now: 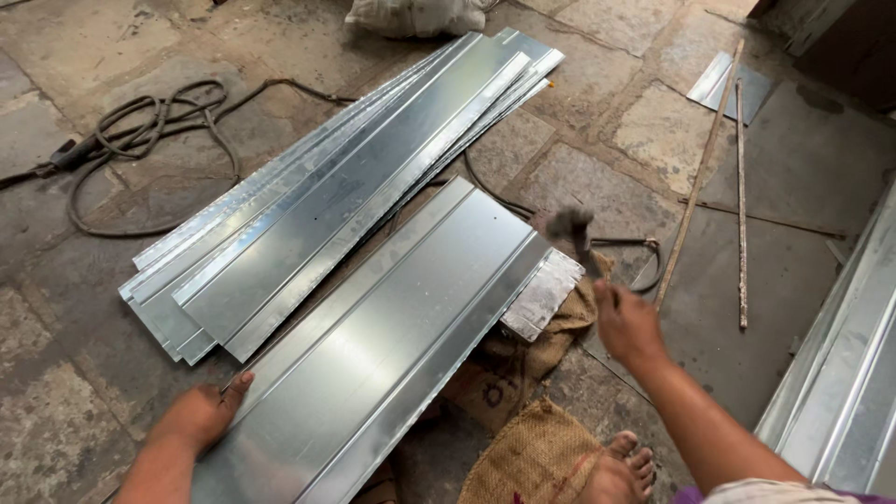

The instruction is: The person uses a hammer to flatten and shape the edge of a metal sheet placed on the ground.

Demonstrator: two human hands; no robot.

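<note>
A long shiny metal sheet (392,336) with folded edges lies in front of me on the stone floor. My left hand (201,415) rests flat on its near left edge. My right hand (627,327) grips the handle of a hammer (573,231), whose blurred head hangs just above the sheet's far right end. Under that end sits a small metal block (544,294) on brown sacking (532,345).
A stack of similar metal sheets (345,187) lies to the left. A hose (149,131) coils at the far left. Two thin rods (740,187) lie at the right, more sheets (845,392) beyond. My bare foot (621,471) rests on sacking.
</note>
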